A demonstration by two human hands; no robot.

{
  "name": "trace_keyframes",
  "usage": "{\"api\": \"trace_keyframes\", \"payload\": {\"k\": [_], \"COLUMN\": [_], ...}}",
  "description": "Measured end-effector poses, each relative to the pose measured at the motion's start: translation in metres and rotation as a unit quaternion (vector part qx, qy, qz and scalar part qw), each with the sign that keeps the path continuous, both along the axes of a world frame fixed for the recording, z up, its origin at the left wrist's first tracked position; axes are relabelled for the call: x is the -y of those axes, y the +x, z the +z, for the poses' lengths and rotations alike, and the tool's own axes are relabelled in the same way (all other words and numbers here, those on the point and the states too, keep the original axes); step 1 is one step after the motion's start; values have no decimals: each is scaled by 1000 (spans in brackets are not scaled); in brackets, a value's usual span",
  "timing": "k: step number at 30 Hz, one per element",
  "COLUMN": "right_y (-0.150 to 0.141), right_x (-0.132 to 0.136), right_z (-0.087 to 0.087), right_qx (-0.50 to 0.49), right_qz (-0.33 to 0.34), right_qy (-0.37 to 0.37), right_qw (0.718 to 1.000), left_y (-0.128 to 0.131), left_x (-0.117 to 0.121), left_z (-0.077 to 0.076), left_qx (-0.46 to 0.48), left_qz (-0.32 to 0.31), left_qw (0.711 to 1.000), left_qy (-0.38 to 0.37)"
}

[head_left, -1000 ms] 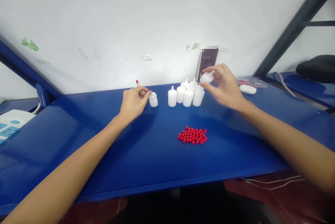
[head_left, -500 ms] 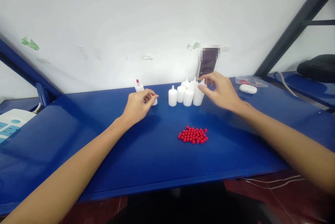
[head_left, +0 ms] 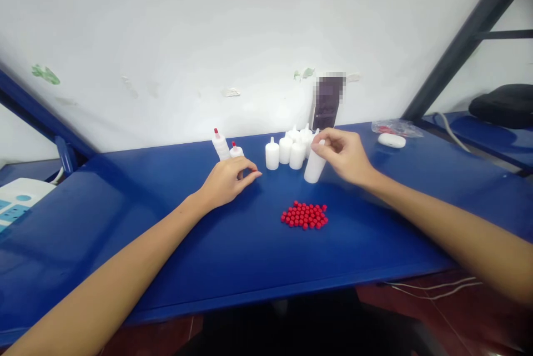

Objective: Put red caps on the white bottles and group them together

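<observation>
Head view, hands. Left hand (head_left: 227, 181): reaching over the left-middle of the blue table (head_left: 200, 267), its thumb and forefinger forming a narrow pinch; whether anything small is sitting between them, I cannot tell. Right hand (head_left: 345, 156): gripping one white bottle (head_left: 313, 168) near its top, the thumb and fingers closing around it; the bottle is leaning slightly, its top towards the right, just right of the bottle cluster.

Head view, table goods. Capped bottles (head_left: 220, 146), two, white with red tips: standing at the far side, just beyond the left hand, which is partly hiding the nearer one. Bottle cluster (head_left: 296, 155), white with bare pointed tips: standing upright at the far middle, between the two hands. Red caps (head_left: 303, 215), one loose patch: lying nearer than the cluster.

Head view, surroundings. Phone (head_left: 327, 109): leaning against the wall (head_left: 166, 39), behind the right hand. White case (head_left: 391, 140): lying at the far right, beside a clear plastic bag (head_left: 400, 126) that is holding red items. White power strip (head_left: 23, 197): resting at the left edge.
</observation>
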State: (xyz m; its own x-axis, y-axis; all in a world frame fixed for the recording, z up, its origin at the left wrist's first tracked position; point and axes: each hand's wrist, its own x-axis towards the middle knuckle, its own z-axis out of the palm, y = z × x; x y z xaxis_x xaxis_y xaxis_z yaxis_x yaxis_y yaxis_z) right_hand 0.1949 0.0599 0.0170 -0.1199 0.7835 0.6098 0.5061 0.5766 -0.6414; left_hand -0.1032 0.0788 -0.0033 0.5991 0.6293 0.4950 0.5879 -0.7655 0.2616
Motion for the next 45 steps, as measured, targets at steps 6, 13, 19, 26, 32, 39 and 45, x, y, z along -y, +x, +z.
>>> {"api": "trace_keyframes", "payload": {"k": [6,13,19,26,32,39,45], "right_y": [-18,-26,-30,-35,-32,-38,-41], "right_x": [5,5,18,22,23,22,22], "right_z": [-10,-22,-11,-8,-7,-7,-6], "right_qx": [-126,-188,40,241,268,294,301], "right_qz": [86,263,204,91,136,97,99], "right_qy": [-41,-237,-157,-92,-90,-117,-126], "right_qw": [987,916,966,962,950,944,940], "left_y": [11,18,38,50,49,51,53], "left_x": [16,24,42,53,50,50,51], "left_z": [2,3,9,8,3,-1,0], "left_qx": [44,76,187,210,168,157,166], "left_qz": [-79,-114,-73,-82,-117,-146,-149], "left_qw": [994,988,978,974,978,976,975], "left_qy": [64,76,52,19,22,26,-16]}}
